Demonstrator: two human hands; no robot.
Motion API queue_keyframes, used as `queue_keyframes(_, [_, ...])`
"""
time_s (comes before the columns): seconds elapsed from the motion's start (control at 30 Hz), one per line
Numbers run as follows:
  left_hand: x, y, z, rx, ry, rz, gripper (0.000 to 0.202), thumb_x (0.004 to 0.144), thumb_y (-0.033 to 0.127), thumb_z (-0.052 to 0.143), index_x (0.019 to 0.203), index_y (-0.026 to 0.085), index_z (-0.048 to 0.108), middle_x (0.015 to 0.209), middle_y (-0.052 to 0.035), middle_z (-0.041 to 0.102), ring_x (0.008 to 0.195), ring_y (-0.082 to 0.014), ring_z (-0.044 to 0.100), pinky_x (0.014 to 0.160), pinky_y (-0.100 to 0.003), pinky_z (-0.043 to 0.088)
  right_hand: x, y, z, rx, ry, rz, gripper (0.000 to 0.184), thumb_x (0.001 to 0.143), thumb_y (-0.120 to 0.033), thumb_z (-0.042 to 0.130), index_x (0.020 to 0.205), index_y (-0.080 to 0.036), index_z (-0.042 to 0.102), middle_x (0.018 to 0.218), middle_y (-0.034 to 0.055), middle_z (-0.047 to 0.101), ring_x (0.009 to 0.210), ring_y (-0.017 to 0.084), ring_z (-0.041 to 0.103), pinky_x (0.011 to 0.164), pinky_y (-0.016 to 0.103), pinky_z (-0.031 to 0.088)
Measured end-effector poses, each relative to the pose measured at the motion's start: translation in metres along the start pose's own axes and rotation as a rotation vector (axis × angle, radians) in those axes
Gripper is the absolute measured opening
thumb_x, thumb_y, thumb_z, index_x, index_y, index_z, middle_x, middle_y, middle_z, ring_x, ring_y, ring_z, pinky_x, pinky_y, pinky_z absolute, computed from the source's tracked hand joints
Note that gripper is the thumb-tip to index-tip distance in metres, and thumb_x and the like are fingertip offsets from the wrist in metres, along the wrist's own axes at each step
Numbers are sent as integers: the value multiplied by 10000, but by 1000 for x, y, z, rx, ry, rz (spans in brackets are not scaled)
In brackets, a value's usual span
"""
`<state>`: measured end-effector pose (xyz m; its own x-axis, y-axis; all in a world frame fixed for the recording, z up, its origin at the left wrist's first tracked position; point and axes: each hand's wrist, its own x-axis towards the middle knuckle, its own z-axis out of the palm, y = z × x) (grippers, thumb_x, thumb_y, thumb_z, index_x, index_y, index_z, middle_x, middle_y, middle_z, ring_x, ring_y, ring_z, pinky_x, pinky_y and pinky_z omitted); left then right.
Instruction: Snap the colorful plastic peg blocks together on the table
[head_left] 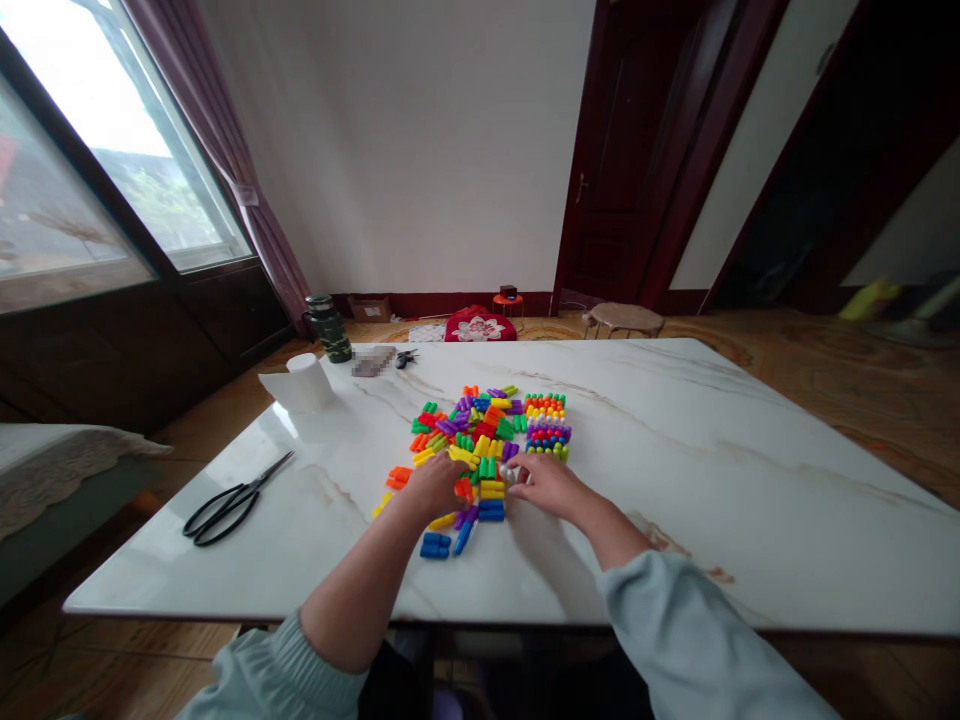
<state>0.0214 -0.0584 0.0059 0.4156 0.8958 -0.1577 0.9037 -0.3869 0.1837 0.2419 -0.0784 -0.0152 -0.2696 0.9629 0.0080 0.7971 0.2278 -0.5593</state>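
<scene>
A pile of bullet-shaped plastic pieces [484,425] in many colours lies mid-table, many of them side by side in small groups. My left hand [433,487] reaches over the near left of this pile, fingers apart, close to yellow pieces [463,457] and an orange piece [464,489]. On the pile's right side, my right hand [551,482] has its thumb and fingers closed around small white pieces [509,472], partly covered by the fingertips. Just beyond that hand stand neat rows of pieces [547,425], sorted by colour. Blue pieces [435,545] lie nearest me.
Black-handled scissors [225,508] lie on the left of the white marble-patterned table [720,480]. Farther back are a white paper roll [306,385], a camouflage flask [328,328], a blurred-out item [373,361] and a small dark tool [406,358]. A stool [625,318] stands beyond the table.
</scene>
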Motion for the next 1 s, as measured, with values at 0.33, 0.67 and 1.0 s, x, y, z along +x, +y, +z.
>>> queue_keyframes(0.33, [6,-5,8,35,26,-13,514,682,253,758,1187,270,669,1211,-90,632,1058,-276,638,855,-333,514,2,-9,12,-111,-42,17,310,756,-257,679,1064,-223,696,914,36,733,847,208,670,694,248,432])
queue_keyframes(0.67, [8,-4,2,37,40,-35,380,713,204,699,1091,240,701,1116,-98,688,1046,-309,646,807,-349,515,0,-16,6,-114,-58,23,264,750,-251,660,1005,-228,723,889,31,735,812,196,659,657,243,399])
queue_keyframes(1.0, [14,-7,-1,-140,188,-47,219,679,147,678,891,195,711,888,-48,717,820,-215,671,656,-265,492,0,-15,6,-83,-57,-6,281,751,-223,627,1012,-229,730,883,26,737,805,184,654,640,233,389])
